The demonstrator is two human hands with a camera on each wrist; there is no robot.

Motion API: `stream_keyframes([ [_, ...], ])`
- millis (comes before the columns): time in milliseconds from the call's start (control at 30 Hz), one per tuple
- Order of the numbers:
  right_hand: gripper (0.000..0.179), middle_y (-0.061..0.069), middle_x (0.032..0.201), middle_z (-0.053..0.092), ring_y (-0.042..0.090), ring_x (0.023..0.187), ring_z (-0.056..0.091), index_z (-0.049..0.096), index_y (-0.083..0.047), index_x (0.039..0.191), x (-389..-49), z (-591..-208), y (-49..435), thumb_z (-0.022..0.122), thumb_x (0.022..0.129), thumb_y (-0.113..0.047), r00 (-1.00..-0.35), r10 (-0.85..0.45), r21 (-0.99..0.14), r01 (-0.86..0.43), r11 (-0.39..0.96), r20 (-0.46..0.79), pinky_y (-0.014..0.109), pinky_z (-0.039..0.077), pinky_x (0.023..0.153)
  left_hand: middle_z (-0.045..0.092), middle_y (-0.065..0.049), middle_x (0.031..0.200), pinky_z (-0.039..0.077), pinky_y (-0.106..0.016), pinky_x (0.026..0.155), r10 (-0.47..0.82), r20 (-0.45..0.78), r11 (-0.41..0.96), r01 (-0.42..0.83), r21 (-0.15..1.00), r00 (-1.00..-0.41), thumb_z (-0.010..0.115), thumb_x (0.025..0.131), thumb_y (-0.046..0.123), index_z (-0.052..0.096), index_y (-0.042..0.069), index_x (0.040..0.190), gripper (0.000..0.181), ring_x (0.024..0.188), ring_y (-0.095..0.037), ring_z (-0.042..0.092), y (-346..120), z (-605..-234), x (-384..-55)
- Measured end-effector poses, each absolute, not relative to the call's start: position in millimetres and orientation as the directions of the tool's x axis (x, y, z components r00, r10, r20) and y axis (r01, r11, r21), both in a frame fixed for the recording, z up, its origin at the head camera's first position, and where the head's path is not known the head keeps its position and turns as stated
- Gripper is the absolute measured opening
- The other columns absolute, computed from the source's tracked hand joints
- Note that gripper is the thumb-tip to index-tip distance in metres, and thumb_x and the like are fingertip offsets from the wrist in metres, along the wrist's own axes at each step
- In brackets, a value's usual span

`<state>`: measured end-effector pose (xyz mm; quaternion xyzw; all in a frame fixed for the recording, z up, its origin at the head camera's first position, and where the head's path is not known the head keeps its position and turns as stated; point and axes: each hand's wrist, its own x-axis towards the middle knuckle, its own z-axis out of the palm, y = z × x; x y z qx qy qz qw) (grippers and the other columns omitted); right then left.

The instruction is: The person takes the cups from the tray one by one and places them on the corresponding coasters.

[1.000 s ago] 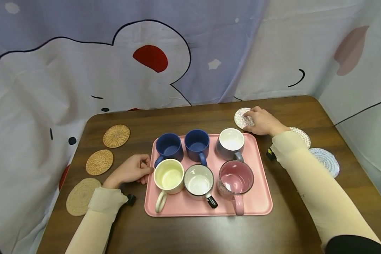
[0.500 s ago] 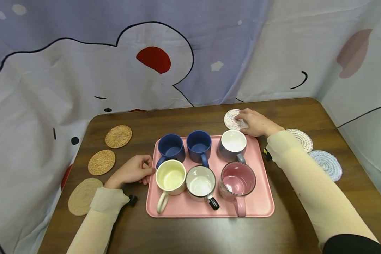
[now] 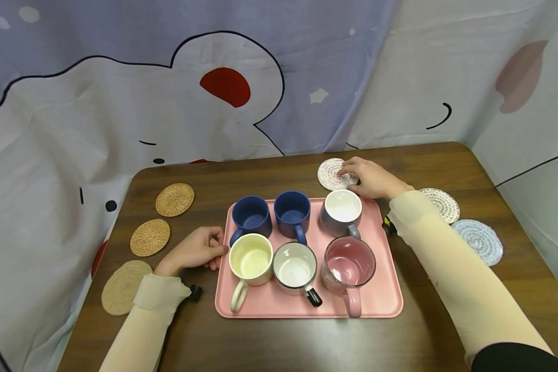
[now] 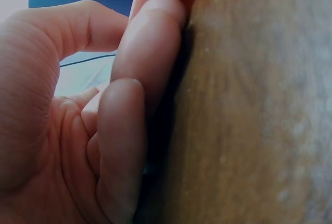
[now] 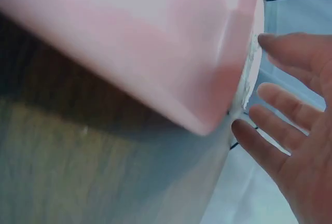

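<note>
A pink tray [image 3: 381,305] bears several mugs. My left hand [image 3: 197,249] is at its left edge; in the left wrist view the thumb and curled index finger [image 4: 150,42] pinch the tray rim. Behind the tray's back right corner lies a round white speckled coaster [image 3: 329,174]. My right hand [image 3: 374,178] rests on its right part with fingers spread and fairly straight. From the right wrist, the coaster [image 5: 250,76] shows edge-on past the tray corner [image 5: 202,123], a fingertip touching it. Closest to this hand is the grey mug with a white inside [image 3: 337,219].
Two blue mugs [image 3: 251,217], a pale yellow mug [image 3: 251,263], a white mug with a black handle [image 3: 295,264] and a pink mug [image 3: 349,261] fill the tray. Three tan coasters [image 3: 150,237] lie left; a white coaster [image 3: 443,204] and a bluish one [image 3: 479,242] lie right.
My right hand has moved left along the table's back, and the white speckled coaster has slid left with it. The left hand stays at the tray's edge.
</note>
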<state>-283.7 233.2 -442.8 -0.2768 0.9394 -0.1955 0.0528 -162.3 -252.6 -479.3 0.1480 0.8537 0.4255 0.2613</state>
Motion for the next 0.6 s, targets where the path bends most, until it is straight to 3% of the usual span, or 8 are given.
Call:
stream_keyframes([
  [333,0.036,0.021,0.135,0.061,0.043,0.128,0.058,0.069,-0.003,0.127,-271,-430,260,0.071,0.093,-0.014,-0.872,-0.485,-0.357,-0.474,0.805,0.063,0.061,0.043,0.109,0.069,-0.011,0.060,0.052,-0.027,0.047,0.460,-0.325,0.601,0.020,0.799,-0.827,0.068,0.096,0.014,0.057,0.001,0.092,0.017,0.050,-0.018,0.067,-252,-478,-164],
  [600,0.036,0.021,0.132,0.062,0.043,0.125,0.058,0.069,-0.002,0.126,-242,-427,297,0.071,0.095,-0.019,-0.911,-0.405,-0.312,-0.408,0.858,0.077,0.060,0.043,0.107,0.069,-0.009,0.060,0.052,-0.027,0.046,0.467,-0.324,0.594,0.020,0.804,-0.823,0.067,0.097,0.016,0.057,0.002,0.092,0.018,0.050,-0.017,0.067,-251,-475,-163],
])
